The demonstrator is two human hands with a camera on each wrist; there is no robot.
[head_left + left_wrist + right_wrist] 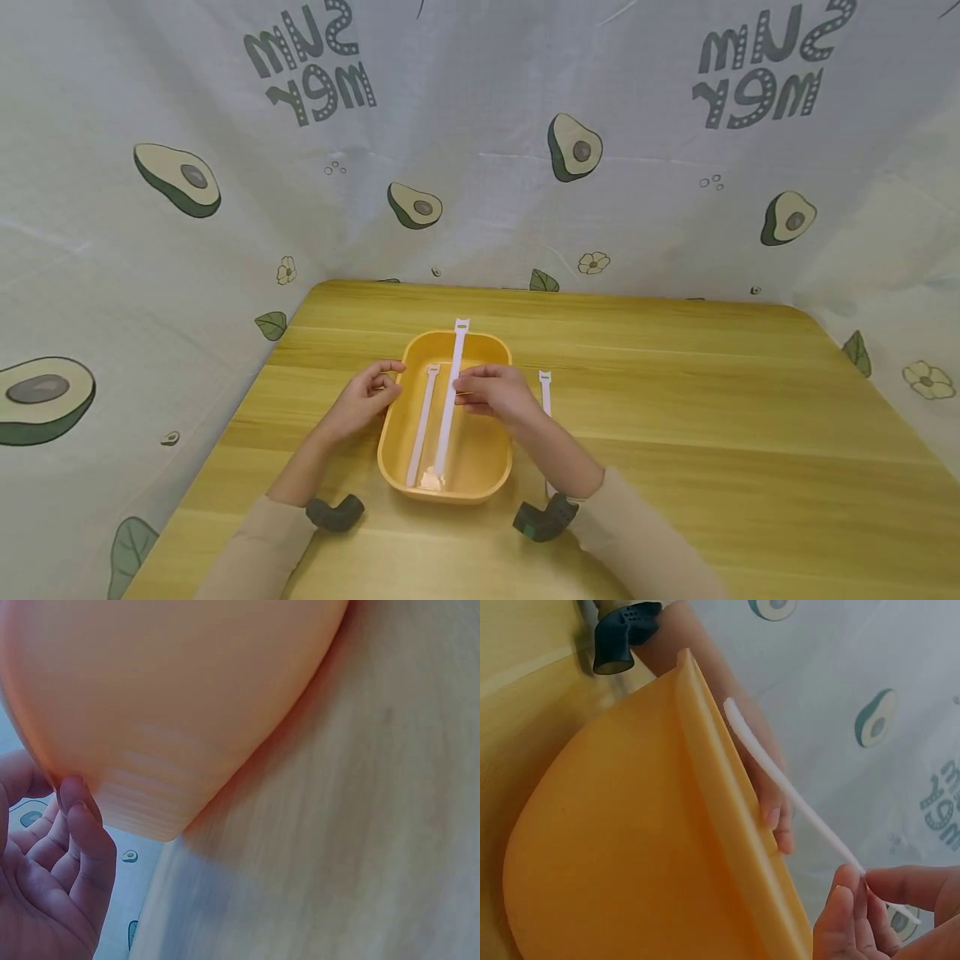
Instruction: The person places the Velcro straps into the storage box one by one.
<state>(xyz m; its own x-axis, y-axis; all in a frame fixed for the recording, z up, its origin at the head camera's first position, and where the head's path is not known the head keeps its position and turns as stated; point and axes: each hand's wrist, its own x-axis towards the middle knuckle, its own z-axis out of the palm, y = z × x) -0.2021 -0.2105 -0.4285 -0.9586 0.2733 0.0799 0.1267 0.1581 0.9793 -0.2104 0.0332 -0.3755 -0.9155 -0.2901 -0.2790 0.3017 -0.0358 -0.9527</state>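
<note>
A yellow plastic tub point(480, 454) stands on the table. My left hand point(363, 402) is at its left rim; in the left wrist view, thumb and fingers point(91, 832) pinch the rim. My right hand point(504, 395) pinches a white cable strap point(446, 433) with a slotted head, near its middle. The strap hangs over the tub, head pointing away; the right wrist view shows it above the rim, slightly bowed. A second white cable strap point(422, 425) lies inside the tub, left of the held one. A third cable strap point(546, 390) lies right of the tub, partly hidden by my right forearm.
The wooden table point(712, 433) extends to the right of the tub. Behind and beside it hangs a white cloth point(495, 208) printed with avocados. Dark wrist-worn devices sit on the left wrist point(335, 513) and right wrist point(546, 518), near the tub's front end.
</note>
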